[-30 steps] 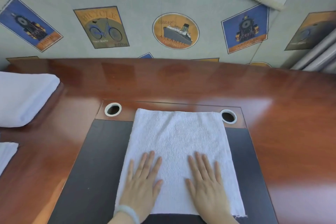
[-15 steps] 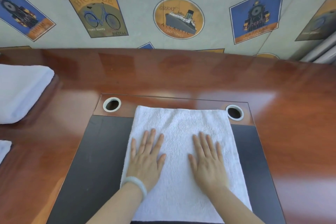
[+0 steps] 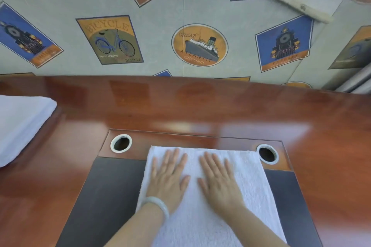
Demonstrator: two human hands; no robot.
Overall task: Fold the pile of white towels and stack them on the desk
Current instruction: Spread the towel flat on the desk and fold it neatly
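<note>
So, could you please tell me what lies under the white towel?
The towel lies on the desk's dark inset pad, its far edge on the wooden strip. Both hands press it flat; whatever else is beneath stays covered.

Wall (image 3: pixel 160 6) behind the desk is pale grey-green wallpaper with retro travel prints: a bicycle poster (image 3: pixel 110 39), a round ocean liner badge (image 3: pixel 199 45) reading "Great Atlantic Crossings", and blue locomotive labels (image 3: pixel 283 43). One strip of wallpaper (image 3: pixel 301 4) is peeling at the upper right. Some grey pipes (image 3: pixel 355 82) run down the far right edge. The desk (image 3: pixel 200 106) is glossy reddish wood, catching soft daylight reflections, with a dark inset pad (image 3: pixel 112 190) and two cable grommets (image 3: pixel 121 143) at its far corners.
</note>
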